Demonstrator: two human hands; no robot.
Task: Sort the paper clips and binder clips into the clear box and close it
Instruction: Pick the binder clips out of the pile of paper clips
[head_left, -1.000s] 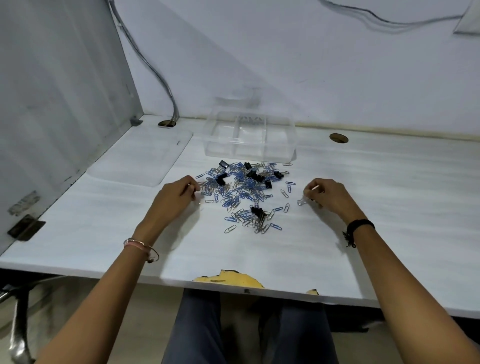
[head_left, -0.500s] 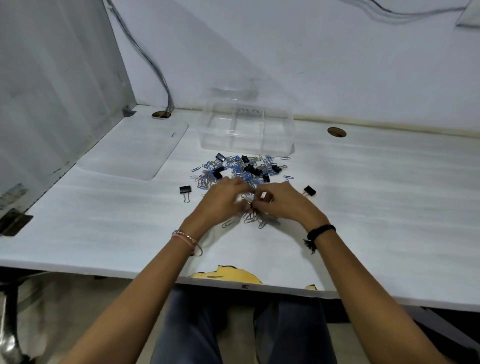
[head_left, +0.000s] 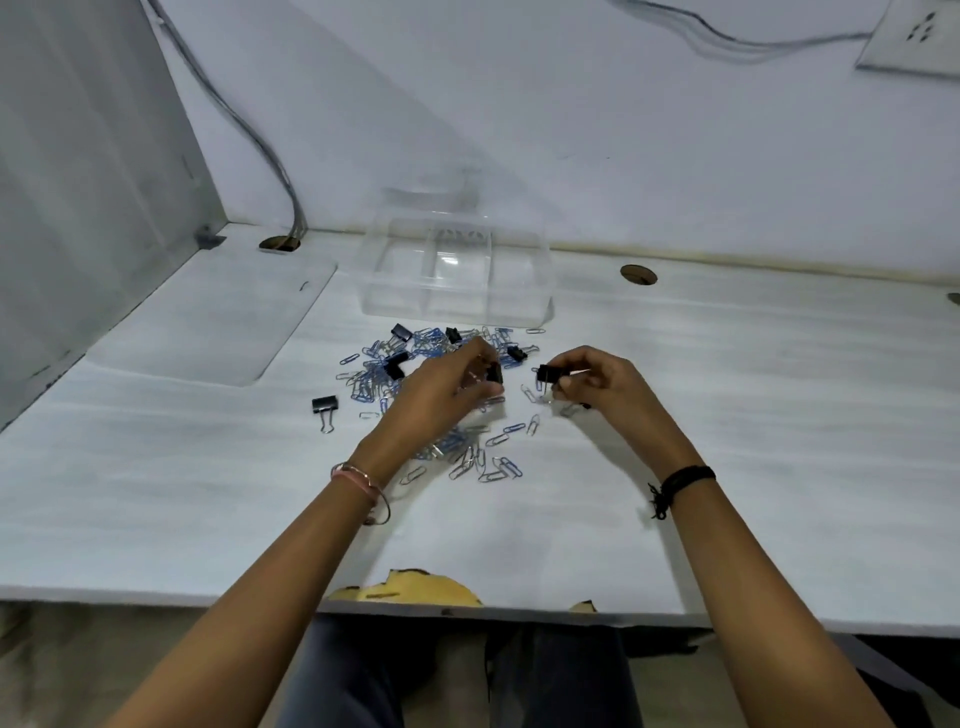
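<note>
A heap of blue and silver paper clips (head_left: 379, 374) with several black binder clips lies mid-table. The clear box (head_left: 457, 275), divided into compartments and without a lid on it, stands just behind the heap. My left hand (head_left: 447, 389) hovers over the heap, pinching a black binder clip (head_left: 494, 374). My right hand (head_left: 597, 384) holds another black binder clip (head_left: 548, 373) a little above the table, right of the heap. One binder clip (head_left: 324, 408) lies alone to the left.
The clear lid (head_left: 218, 322) lies flat at the left, beside a grey partition. Two cable holes (head_left: 638, 274) open in the white desk near the back wall. The desk's front edge is chipped (head_left: 410, 592) above my knees.
Both hands came in from the heap's sides, met over its near part, and have now parted, each lifted with a black binder clip. One binder clip now lies alone at the left.
</note>
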